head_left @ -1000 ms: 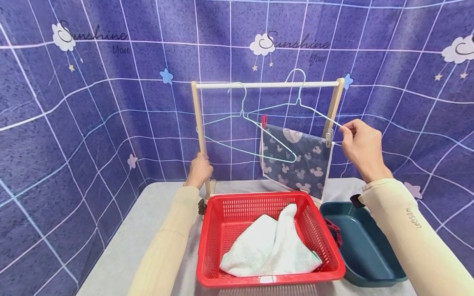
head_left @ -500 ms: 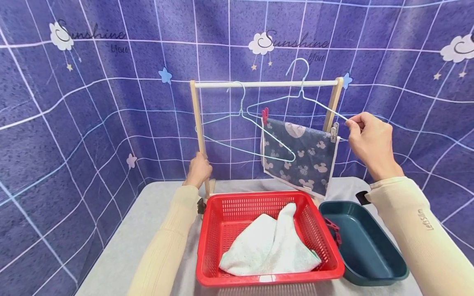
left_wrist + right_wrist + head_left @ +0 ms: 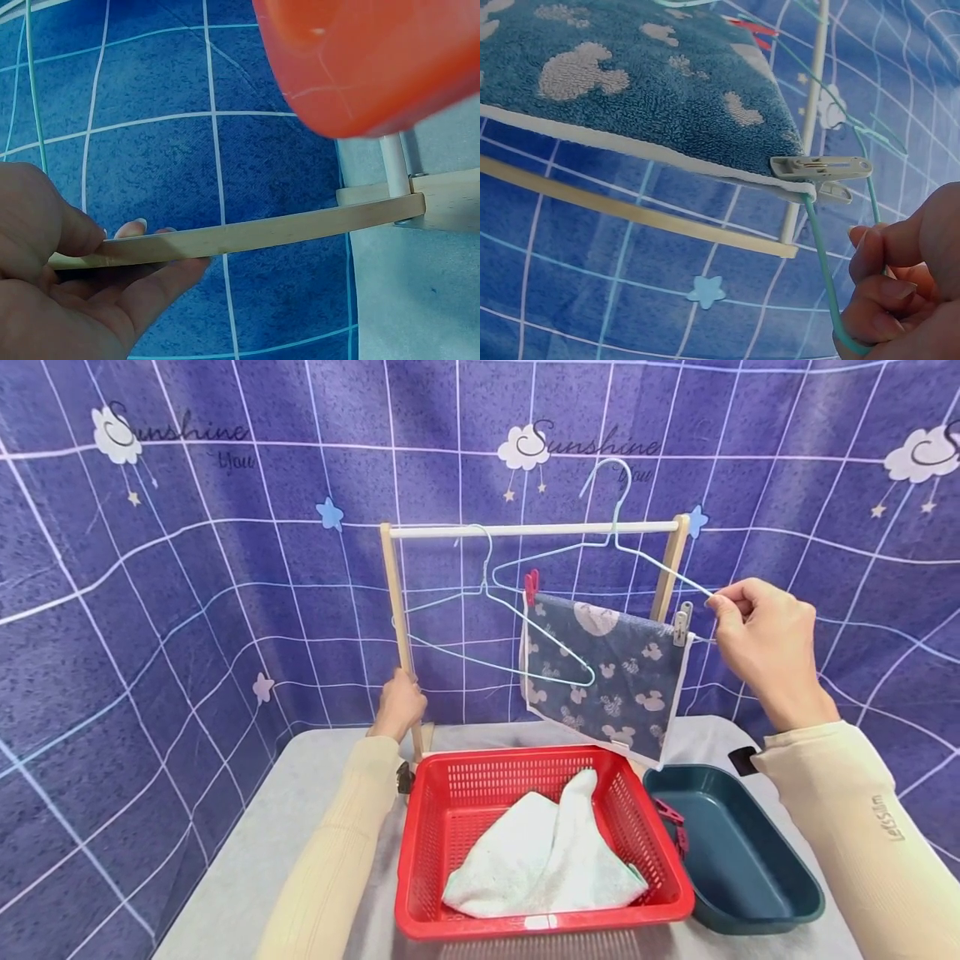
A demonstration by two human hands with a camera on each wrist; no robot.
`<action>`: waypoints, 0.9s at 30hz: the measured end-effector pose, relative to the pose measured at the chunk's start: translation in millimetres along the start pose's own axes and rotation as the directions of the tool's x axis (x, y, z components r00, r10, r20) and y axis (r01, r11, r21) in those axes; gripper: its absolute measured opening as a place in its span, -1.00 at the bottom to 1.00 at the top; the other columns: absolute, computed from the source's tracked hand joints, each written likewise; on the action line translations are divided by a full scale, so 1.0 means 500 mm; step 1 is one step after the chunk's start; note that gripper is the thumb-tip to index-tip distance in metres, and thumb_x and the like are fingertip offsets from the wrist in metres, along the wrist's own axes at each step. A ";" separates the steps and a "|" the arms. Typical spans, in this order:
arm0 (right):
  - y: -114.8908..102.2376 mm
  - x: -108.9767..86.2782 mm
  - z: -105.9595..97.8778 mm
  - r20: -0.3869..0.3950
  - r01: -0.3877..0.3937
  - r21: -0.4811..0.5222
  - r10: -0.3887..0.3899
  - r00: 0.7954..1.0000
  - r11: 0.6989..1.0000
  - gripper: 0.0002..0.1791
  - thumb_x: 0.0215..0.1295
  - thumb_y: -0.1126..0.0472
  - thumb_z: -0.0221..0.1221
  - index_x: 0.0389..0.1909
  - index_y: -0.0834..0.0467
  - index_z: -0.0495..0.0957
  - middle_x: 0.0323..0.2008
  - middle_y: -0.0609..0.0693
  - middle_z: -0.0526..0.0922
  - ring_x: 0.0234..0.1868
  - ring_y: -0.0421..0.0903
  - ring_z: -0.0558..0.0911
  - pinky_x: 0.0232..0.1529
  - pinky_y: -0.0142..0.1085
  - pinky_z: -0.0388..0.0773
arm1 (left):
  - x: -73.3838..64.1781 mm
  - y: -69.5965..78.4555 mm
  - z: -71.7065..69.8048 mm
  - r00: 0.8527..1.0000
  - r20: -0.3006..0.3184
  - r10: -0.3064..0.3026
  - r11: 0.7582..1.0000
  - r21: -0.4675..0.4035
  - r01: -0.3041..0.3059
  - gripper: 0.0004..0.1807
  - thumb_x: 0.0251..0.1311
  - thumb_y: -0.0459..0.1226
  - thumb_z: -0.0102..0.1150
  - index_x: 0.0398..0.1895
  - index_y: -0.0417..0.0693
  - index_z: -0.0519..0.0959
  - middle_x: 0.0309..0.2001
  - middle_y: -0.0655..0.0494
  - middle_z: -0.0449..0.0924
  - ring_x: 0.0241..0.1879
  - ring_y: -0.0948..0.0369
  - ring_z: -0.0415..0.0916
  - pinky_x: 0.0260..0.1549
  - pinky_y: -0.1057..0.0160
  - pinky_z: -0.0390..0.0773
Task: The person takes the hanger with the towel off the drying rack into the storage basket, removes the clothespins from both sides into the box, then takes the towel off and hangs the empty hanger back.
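Note:
My left hand (image 3: 401,703) grips the wooden left post (image 3: 247,238) of a small drying rack, fingers and thumb around it. My right hand (image 3: 772,647) pinches the right end of a light green wire hanger (image 3: 617,514), whose hook stands above the white rod (image 3: 540,531). A blue towel (image 3: 600,681) with pale mouse-shaped prints hangs from this hanger. One upper corner is pinned by a red clothespin (image 3: 532,587), the other by a grey clothespin (image 3: 821,166). A second wire hanger (image 3: 487,568) hangs bare on the rod, in front of the towel.
A red plastic basket (image 3: 546,929) with a white cloth (image 3: 540,860) in it stands at the front. To its right is a dark teal basin (image 3: 750,852), with red clothespins (image 3: 675,827) at its left rim. A blue patterned curtain (image 3: 225,693) surrounds the table (image 3: 300,793).
My right hand has moved up and to the right with the hanger and towel. The hanger's hook has risen from the rod to well above it. My left hand stays on the post.

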State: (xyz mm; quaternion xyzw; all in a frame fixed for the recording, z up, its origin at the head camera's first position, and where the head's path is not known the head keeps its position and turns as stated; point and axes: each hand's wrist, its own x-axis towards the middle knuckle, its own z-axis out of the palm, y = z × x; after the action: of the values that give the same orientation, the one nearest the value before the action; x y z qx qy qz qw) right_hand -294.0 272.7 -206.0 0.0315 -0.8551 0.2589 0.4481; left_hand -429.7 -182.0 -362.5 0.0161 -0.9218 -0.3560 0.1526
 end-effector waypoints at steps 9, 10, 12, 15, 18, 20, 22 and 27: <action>-0.015 0.002 -0.027 0.004 -0.037 -0.010 0.037 0.999 0.999 -0.72 0.42 0.07 0.16 -0.23 0.18 0.75 -0.62 -0.17 0.55 -0.58 -0.43 0.33 -0.35 -0.28 0.24 | 0.001 0.001 -0.001 1.000 0.006 0.010 1.000 0.010 -0.010 -0.60 0.35 -0.36 0.01 0.22 -0.30 0.38 -0.05 -0.23 0.60 -0.04 -0.19 0.62 -0.01 -0.09 0.62; -0.017 0.003 -0.030 0.005 -0.040 -0.010 0.040 0.999 0.999 -0.71 0.42 0.07 0.16 -0.23 0.18 0.75 -0.63 -0.21 0.54 -0.59 -0.44 0.32 -0.35 -0.28 0.24 | 0.002 0.001 -0.001 1.000 0.004 0.014 1.000 0.012 -0.014 -0.59 0.34 -0.37 0.02 0.22 -0.31 0.38 -0.05 -0.23 0.60 -0.04 -0.19 0.62 0.00 -0.10 0.61; -0.020 0.003 -0.034 0.010 -0.048 -0.008 0.048 0.999 0.999 -0.71 0.42 0.06 0.16 -0.23 0.18 0.75 -0.64 -0.27 0.53 -0.58 -0.44 0.33 -0.35 -0.28 0.24 | 0.002 0.002 -0.001 1.000 0.000 0.018 1.000 0.016 -0.018 -0.58 0.31 -0.38 0.03 0.21 -0.32 0.38 -0.05 -0.24 0.61 -0.03 -0.20 0.62 0.02 -0.11 0.61; -0.023 0.000 -0.040 0.026 -0.062 -0.016 0.062 0.998 0.998 -0.69 0.43 0.03 0.15 -0.22 0.17 0.75 -0.67 -0.42 0.45 -0.57 -0.41 0.35 -0.36 -0.29 0.25 | 0.000 0.003 -0.001 1.000 -0.002 0.017 1.000 0.016 -0.017 -0.59 0.30 -0.38 0.04 0.20 -0.32 0.39 -0.06 -0.24 0.61 -0.02 -0.21 0.62 0.03 -0.11 0.60; -0.025 -0.006 -0.045 0.042 -0.071 -0.019 0.072 0.997 0.997 -0.67 0.43 0.01 0.14 -0.21 0.15 0.75 -0.69 -0.55 0.36 -0.55 -0.36 0.37 -0.35 -0.28 0.25 | -0.003 0.005 -0.002 1.000 0.000 0.020 1.000 0.018 -0.020 -0.60 0.30 -0.38 0.02 0.19 -0.33 0.39 -0.06 -0.26 0.61 -0.02 -0.23 0.62 0.03 -0.12 0.60; -0.026 -0.013 -0.049 0.053 -0.080 -0.020 0.081 0.995 0.997 -0.66 0.44 0.00 0.13 -0.20 0.15 0.75 -0.69 -0.55 0.36 -0.55 -0.33 0.38 -0.35 -0.27 0.25 | -0.004 0.006 -0.003 1.000 0.001 0.017 1.000 0.018 -0.017 -0.61 0.32 -0.38 0.02 0.19 -0.33 0.39 -0.06 -0.26 0.61 -0.03 -0.22 0.62 0.01 -0.11 0.61; -0.027 -0.020 -0.051 0.059 -0.088 -0.017 0.089 0.994 0.996 -0.66 0.44 -0.01 0.13 -0.20 0.14 0.75 -0.70 -0.53 0.38 -0.54 -0.31 0.38 -0.35 -0.27 0.25 | -0.003 0.007 -0.004 1.000 0.001 0.015 1.000 0.012 -0.015 -0.62 0.34 -0.37 0.02 0.19 -0.32 0.39 -0.07 -0.26 0.61 -0.05 -0.21 0.63 -0.02 -0.10 0.62; -0.023 -0.041 -0.054 0.077 -0.115 -0.022 0.117 0.990 0.993 -0.65 0.46 -0.02 0.11 -0.22 0.14 0.75 -0.70 -0.47 0.42 -0.52 -0.26 0.40 -0.34 -0.24 0.24 | -0.001 0.009 -0.005 1.000 -0.001 0.014 1.000 -0.001 -0.014 -0.63 0.37 -0.35 0.01 0.20 -0.31 0.40 -0.05 -0.25 0.60 -0.05 -0.19 0.63 -0.05 -0.08 0.63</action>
State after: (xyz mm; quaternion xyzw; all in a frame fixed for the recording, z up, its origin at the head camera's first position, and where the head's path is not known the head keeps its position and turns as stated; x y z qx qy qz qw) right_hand -258.0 271.7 -204.7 -0.0121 -0.8746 0.2756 0.3986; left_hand -428.3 -180.3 -357.9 0.0099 -0.9216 -0.3553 0.1558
